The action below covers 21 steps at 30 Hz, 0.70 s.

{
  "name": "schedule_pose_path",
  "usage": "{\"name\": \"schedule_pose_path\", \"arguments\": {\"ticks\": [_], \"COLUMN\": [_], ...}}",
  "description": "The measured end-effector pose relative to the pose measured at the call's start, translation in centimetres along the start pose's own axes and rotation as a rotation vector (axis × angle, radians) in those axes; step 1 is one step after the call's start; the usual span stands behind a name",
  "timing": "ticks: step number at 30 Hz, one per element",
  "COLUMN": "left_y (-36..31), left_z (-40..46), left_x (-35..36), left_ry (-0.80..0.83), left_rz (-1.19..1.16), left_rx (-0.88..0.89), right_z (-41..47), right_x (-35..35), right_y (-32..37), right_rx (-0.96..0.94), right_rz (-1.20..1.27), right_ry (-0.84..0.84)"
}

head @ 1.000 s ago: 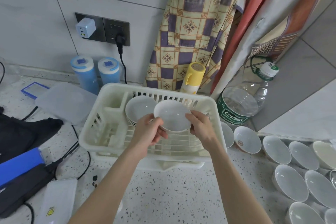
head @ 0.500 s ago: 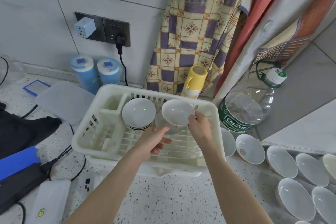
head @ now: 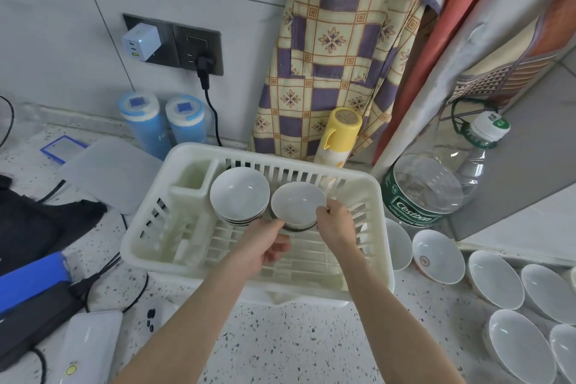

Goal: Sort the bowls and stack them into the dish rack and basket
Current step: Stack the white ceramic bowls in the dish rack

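A white plastic dish rack (head: 146, 227) stands on the speckled counter. Inside it at the back leans a stack of white bowls (head: 239, 194). Right of that stack a second white bowl (head: 297, 204) stands tilted on its edge, over another bowl beneath it. My right hand (head: 335, 223) pinches this bowl's right rim. My left hand (head: 265, 243) is just below the bowl's left edge with fingers loosely curled; whether its fingertip touches the bowl I cannot tell. Several more white bowls (head: 438, 256) lie on the counter at the right.
A large clear water bottle (head: 436, 184) stands right of the rack, a yellow spray can (head: 341, 134) behind it. Two blue canisters (head: 162, 123), a translucent lid (head: 109, 173), cables and dark and blue devices (head: 31, 274) fill the left side. Patterned cloth hangs behind.
The bowl went from held up in both hands over the rack to standing at the rack's back right of the stack. My left hand came off it and dropped lower.
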<state>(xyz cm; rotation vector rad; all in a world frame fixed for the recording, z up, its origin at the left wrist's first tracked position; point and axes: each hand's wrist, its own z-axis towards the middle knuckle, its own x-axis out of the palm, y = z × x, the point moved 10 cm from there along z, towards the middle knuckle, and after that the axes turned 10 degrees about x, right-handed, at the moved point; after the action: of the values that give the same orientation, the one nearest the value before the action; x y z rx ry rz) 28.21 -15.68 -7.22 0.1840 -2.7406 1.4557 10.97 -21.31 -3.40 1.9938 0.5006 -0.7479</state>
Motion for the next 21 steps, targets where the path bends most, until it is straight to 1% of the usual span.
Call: {"name": "schedule_pose_path", "arguments": {"ticks": [5, 16, 21], "left_y": [-0.4, -0.6, -0.9], "left_z": [0.0, -0.5, -2.0], "left_x": [0.5, 0.5, 0.6], "left_ry": [0.011, -0.019, -0.017], "left_rz": [0.008, -0.09, -0.152], "left_rx": [0.048, 0.062, 0.057], "right_z": [0.2, -0.1, -2.2], "right_x": [0.2, 0.2, -2.4], "right_y": [-0.3, -0.5, -0.8], "right_rx": [0.017, 0.019, 0.022], "right_rz": [-0.023, 0.002, 0.057], "right_ry": [-0.018, 0.055, -0.015]}}
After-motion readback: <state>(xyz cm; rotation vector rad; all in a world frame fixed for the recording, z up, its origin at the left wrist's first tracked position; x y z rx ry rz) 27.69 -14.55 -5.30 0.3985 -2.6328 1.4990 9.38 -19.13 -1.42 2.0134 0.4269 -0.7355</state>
